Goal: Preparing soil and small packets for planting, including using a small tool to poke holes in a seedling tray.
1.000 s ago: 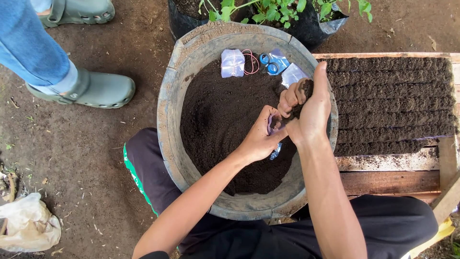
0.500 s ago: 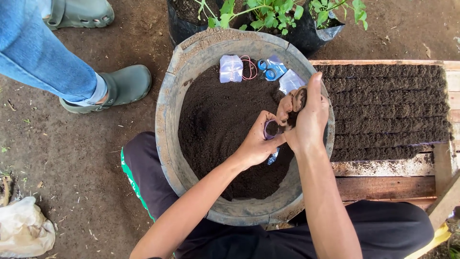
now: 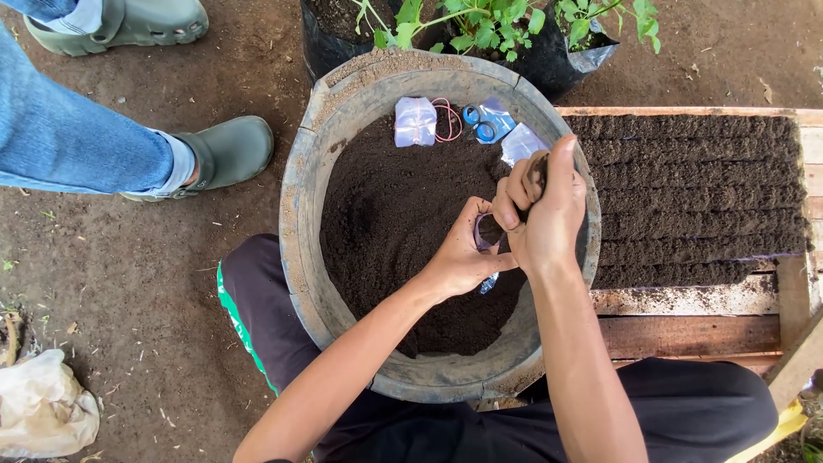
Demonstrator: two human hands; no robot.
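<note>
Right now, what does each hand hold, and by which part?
Left hand holds a small clear bag by its mouth; right hand grips a fistful of soil.

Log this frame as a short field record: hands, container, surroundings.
left hand: over the soil, holding open a small clear plastic bag
right hand: above the bag, closed on a clump of dark soil
basin: round, worn, grey, part-filled with dark soil
on the soil, far side: clear plastic packets, rubber bands, blue scissors
right of basin: wooden tray with rows of soil-filled bags
behind basin: black grow bags with green plants
another person: jeans leg and green clogs, upper left
ground: bare earth, white bag at lower left
</note>
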